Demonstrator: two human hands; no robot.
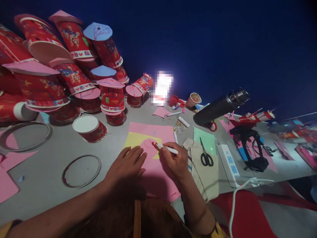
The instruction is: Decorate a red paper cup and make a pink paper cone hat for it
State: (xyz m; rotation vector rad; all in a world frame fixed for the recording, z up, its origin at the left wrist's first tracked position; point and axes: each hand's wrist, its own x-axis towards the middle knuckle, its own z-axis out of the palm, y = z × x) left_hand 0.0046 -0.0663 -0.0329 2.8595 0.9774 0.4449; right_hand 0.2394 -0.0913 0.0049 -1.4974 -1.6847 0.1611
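Note:
A pink paper circle with a few red marks lies on a yellow sheet, which rests on larger pink paper. My right hand holds a white marker, its red tip at the circle's upper part. Flat on the papers, left of the circle, my left hand has its fingers stretched out, with the fingertips at the circle's left edge. It holds nothing.
Red paper cups with paper tops are stacked at the left. Two rings lie nearer. At the right are black scissors on beige cloth, a dark flask, a power strip and a black strap object.

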